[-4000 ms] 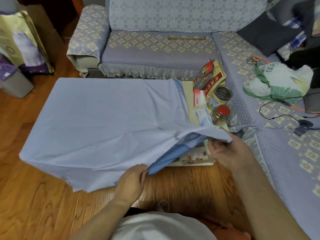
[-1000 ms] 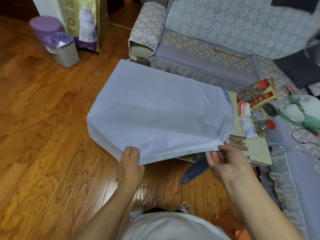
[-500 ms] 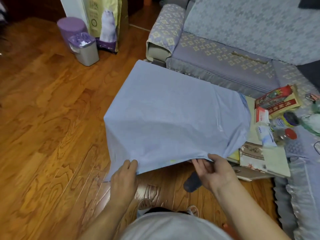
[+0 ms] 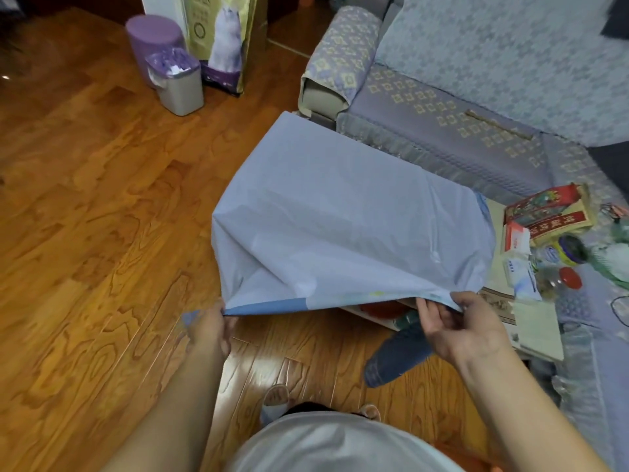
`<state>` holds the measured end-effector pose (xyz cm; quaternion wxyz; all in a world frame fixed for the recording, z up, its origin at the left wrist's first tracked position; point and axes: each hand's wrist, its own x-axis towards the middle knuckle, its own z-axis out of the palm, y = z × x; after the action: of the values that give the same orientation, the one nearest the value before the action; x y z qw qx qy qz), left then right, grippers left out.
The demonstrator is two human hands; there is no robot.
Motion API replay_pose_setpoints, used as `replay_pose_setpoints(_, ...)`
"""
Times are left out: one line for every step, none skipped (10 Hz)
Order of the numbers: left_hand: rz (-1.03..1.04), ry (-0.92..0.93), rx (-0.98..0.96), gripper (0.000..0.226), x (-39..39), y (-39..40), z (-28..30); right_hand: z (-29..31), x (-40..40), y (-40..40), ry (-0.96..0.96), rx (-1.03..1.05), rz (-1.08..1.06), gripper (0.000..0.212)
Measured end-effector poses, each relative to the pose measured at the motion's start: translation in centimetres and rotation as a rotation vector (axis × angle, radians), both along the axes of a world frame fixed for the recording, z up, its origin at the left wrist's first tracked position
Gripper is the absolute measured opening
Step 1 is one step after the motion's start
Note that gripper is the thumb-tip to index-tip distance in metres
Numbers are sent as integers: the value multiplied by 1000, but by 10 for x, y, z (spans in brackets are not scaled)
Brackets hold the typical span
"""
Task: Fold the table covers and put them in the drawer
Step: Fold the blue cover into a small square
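Note:
A pale blue table cover [image 4: 340, 226] lies folded over the low table, its near edge lifted off the surface. My left hand [image 4: 211, 330] pinches the near left corner, where a darker blue underside shows. My right hand [image 4: 459, 327] grips the near right part of the same edge. A dark blue piece of cloth [image 4: 396, 361] hangs below the right hand toward the floor. No drawer is in view.
The low table [image 4: 537, 332] carries red packets [image 4: 548, 212], a tin [image 4: 568, 248], a red-lidded jar [image 4: 561, 279] and tissue packs on its right end. A patterned sofa [image 4: 442, 107] stands behind. A grey bin [image 4: 177, 83] and a pet-food bag [image 4: 221, 39] stand on the wooden floor.
Both hands have lifted the cover's near edge, so its left side now hangs slack off the table. The view has turned further left since four seconds ago.

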<state>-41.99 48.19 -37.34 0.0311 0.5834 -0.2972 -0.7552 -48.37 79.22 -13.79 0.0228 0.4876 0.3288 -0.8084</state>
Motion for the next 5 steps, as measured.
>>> replay_pose_setpoints(140, 36, 92, 24, -3, -22, -9, -7, 4, 0, -27, 39, 18, 30)
replay_pose_setpoints(197, -13, 193, 15, -6, -31, 2, -17, 7, 3, -43, 43, 1, 29)
replay_pose_setpoints(239, -148, 274, 49, 9, -42, -14, -29, 11, 12, -87, 47, 8, 30)
replay_pose_setpoints(-1, -106, 249, 117, 34, -78, -104, -46, 20, 22, -163, 16, 20, 29)
replay_pose_setpoints(443, -92, 294, 78, 48, -67, -45, -66, 32, 30, -233, -22, 46, 25)
